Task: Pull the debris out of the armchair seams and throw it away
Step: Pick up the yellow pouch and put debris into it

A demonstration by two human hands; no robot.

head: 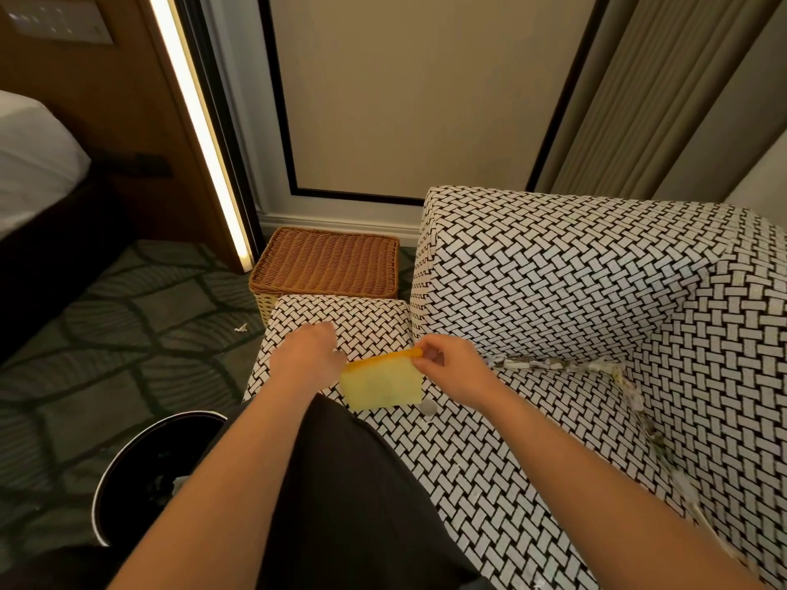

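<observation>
A warm, rather dim interior is lit chiefly by a vertical light strip (200,134) at upper left, which is blown out to white glare; the carpet (127,334) towards the left edge is lost in deep shadow; the armchair (553,270) is evenly lit; straight lines are bowed by the wide-angle lens towards the edges; debris (639,402) in the right-hand seam is smeared by blur; the yellow pouch (381,385) at centre is kept reasonably sharp.
</observation>
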